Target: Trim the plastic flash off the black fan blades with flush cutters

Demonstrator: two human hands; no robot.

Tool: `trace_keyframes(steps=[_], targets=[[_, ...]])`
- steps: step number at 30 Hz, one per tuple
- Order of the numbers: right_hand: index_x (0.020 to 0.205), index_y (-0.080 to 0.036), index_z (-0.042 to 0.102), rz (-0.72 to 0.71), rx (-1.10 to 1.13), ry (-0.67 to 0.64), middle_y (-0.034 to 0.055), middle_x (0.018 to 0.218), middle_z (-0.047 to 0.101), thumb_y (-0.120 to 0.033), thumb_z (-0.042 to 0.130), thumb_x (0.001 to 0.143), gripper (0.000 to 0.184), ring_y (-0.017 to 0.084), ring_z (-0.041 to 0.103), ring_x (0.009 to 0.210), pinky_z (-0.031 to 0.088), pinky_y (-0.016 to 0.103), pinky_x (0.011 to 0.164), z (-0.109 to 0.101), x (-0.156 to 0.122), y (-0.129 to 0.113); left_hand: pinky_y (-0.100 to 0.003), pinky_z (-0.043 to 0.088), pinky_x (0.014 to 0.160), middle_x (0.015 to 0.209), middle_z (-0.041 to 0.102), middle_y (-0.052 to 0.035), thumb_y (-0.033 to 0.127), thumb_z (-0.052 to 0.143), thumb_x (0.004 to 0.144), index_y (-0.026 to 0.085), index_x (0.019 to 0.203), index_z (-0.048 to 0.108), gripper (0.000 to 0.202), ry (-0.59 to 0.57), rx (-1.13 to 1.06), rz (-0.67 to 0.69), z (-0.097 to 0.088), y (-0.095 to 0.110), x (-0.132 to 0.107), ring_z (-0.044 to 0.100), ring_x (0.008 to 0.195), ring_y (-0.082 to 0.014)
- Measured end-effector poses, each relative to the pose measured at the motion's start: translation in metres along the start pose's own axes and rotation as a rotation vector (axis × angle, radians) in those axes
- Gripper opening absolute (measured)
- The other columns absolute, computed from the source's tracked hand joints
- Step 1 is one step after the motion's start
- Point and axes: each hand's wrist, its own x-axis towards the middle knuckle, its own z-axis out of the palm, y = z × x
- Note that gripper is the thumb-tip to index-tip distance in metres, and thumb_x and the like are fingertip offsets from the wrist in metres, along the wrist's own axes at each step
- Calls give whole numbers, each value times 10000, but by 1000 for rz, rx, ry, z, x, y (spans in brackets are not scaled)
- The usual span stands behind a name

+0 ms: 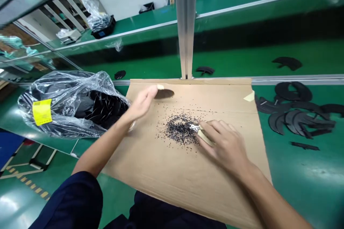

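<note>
A brown cardboard sheet point(188, 171) lies on the green bench in front of me. My left hand point(141, 102) reaches toward its far edge and pinches a flat black curved piece point(164, 93) with taped fingertips. My right hand point(224, 143) rests on the cardboard, closed on a small metal blade tool point(194, 127). The tool's tip sits at the edge of a heap of black shavings point(179, 131).
A clear plastic bag point(72, 103) of black parts with a yellow label lies at the left. Several trimmed black curved pieces point(295, 114) are spread at the right. An upright aluminium post point(185, 25) rises behind the cardboard. More black pieces point(287, 62) lie on the belt beyond.
</note>
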Motion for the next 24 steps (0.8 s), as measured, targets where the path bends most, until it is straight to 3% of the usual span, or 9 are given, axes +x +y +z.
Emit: trace_keyframes(steps=[3,6,9,11,13,16,19,21,24], targets=[[1139,-173,663,5,5,-37,71,929,713,-287,572,1002,201,208,582,819,391,328,698,1,-2,-3,-418,460,1112,1302,705,-127,364,378,1064,159,1220,667,387,34,411,-14,-16,-30,58,626,1206,-236],[1171,-172,650,25,15,-58,86,975,717,-290,572,1007,216,227,590,869,397,341,726,-1,-3,-5,-424,443,1117,1381,664,-136,268,482,996,143,1278,634,344,-60,688,-118,-16,-51,99,583,1252,-260],[1191,-163,640,48,7,-67,96,1002,716,-297,602,995,240,242,590,905,408,353,750,-2,-5,-7,-426,493,1026,1257,713,-176,179,564,897,102,1153,684,292,-117,734,-142,-10,-54,114,625,1165,-299],[1184,-168,638,55,-8,-87,98,1024,712,-307,627,982,245,250,584,919,420,364,770,-2,-6,-8,-432,508,960,1153,730,-194,165,545,891,94,1033,710,229,-137,757,-127,-5,-45,114,648,1091,-317],[1175,-183,637,48,-22,-111,96,1051,706,-317,638,976,240,255,576,929,432,379,792,-2,-7,-9,-402,514,899,1055,746,-159,202,505,933,127,945,721,229,-187,754,-82,4,-30,109,667,1003,-294],[1179,-193,632,31,-43,-118,91,1054,698,-328,625,984,237,257,565,930,442,396,823,0,-8,-10,-336,507,858,988,755,-87,271,469,993,178,932,726,280,-355,709,107,32,2,104,668,931,-232],[1187,-198,632,27,-52,-106,85,1037,699,-331,630,982,244,257,564,929,450,401,848,1,-9,-9,-397,470,943,1037,740,-164,234,411,1029,131,984,723,332,-429,838,338,77,33,115,634,1072,-279],[1191,-203,635,29,-52,-114,89,1043,703,-332,652,970,256,261,571,943,460,408,858,2,-9,-9,-433,444,995,1085,729,-221,135,404,1007,85,1060,711,316,-435,962,279,106,46,132,611,1168,-309],[1180,-196,643,23,-52,-132,102,1032,706,-341,683,951,274,268,591,959,480,409,846,2,-8,-8,-419,476,951,1039,734,-248,27,486,917,40,1063,706,264,-426,1009,142,137,56,162,672,1090,-311]])
